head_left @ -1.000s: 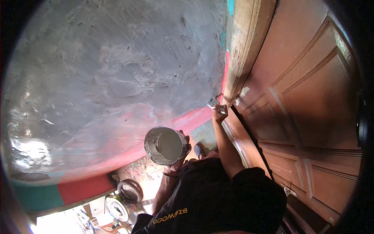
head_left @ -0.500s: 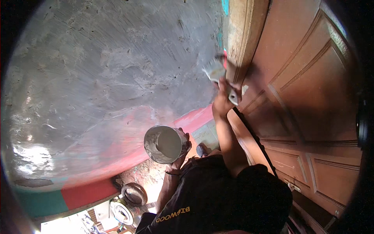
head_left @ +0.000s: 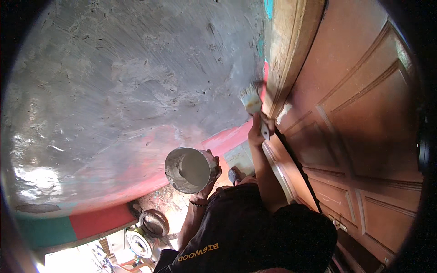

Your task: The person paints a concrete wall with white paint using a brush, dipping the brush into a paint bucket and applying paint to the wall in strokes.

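Paintbrush juts out beyond the right fingers gripping it.

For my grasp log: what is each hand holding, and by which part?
Left hand: pail, by its outer side. Right hand: brush, by its handle.

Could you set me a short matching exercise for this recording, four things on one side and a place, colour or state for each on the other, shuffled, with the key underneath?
Things
1. Flat brush
2. Round container
3. Door
4. Dark bracelet

Descriptions
A. Reddish brown, with panels
B. Worn around the left wrist
C. Gripped by its handle in the right hand
D. Held in the left hand, open top showing, pale grey contents inside

Right pairs: 1-C, 2-D, 3-A, 4-B
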Available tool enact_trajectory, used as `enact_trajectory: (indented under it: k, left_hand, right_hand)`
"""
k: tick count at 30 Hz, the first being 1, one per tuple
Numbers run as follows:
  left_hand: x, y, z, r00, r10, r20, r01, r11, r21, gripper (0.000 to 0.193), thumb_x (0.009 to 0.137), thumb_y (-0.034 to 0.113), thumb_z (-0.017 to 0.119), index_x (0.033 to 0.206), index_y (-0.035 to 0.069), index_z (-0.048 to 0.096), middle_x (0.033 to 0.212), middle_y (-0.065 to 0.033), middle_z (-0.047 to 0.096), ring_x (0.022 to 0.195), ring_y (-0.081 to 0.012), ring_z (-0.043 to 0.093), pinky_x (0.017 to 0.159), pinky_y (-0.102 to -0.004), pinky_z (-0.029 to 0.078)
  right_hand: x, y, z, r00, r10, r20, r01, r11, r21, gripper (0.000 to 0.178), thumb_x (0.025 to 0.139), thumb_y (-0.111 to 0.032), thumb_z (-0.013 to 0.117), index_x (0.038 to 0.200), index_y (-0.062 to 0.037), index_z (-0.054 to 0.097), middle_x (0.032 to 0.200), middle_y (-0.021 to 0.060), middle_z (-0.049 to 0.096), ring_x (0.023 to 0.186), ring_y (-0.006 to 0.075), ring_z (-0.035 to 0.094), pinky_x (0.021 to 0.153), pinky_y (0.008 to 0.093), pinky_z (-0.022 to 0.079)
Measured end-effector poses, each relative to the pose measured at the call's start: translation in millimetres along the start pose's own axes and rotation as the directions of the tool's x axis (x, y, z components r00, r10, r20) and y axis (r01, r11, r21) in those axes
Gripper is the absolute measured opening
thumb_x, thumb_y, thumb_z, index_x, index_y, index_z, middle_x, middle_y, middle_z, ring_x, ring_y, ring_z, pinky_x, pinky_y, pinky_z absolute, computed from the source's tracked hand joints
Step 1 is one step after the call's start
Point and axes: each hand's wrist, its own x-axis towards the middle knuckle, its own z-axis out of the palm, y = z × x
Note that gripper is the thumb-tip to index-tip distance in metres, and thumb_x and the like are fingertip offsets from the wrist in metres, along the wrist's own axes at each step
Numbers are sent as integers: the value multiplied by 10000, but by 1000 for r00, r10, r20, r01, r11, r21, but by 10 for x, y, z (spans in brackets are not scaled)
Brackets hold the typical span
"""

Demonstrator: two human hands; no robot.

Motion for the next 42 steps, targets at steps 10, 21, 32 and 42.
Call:
enact_trajectory:
  k: [10, 21, 32, 42]
  left_hand:
    - [-71, -72, 93, 984, 24, -176, -44, 993, -111, 606, 1023, 479, 582, 1535, 176, 466, 1588, -115, 487, 1449, -426, 436, 1131, -602, 401]
    - [-165, -121, 38, 971, 43, -234, -93, 974, -205, 606, 1033, 477, 559, 1532, 145, 469, 1595, -134, 478, 1470, -442, 415, 1163, -648, 350]
    - [4, -293, 179, 993, -88, -78, 60, 950, -307, 626, 1015, 514, 566, 1540, 186, 476, 1621, -138, 440, 1498, -479, 342, 1201, -672, 267]
    - [-27, -257, -71, 989, -38, -142, 9, 980, -199, 625, 1032, 513, 536, 1539, 155, 464, 1620, -134, 440, 1498, -453, 362, 1189, -658, 301]
  right_hand:
    - [-865, 1418, -961, 958, 284, -36, -257, 802, -539, 179, 863, -70, 781, 808, -40, 613, 713, 94, 665, 666, 219, 635, 646, 385, 520]
    - [-2, 583, -36, 955, 286, -76, -276, 772, -572, 169, 827, -83, 800, 849, -44, 638, 762, 100, 698, 718, 257, 692, 684, 425, 554]
    - [1363, -1428, 825, 971, 233, 50, -236, 907, 348, 243, 953, -20, 746, 1035, 2, 518, 1062, 158, 612, 900, 279, 700, 774, 494, 691]
    - [1, 305, -314, 967, 244, 69, -249, 965, 79, 158, 958, 27, 693, 1078, 49, 593, 1017, 185, 703, 876, 225, 720, 775, 398, 666]
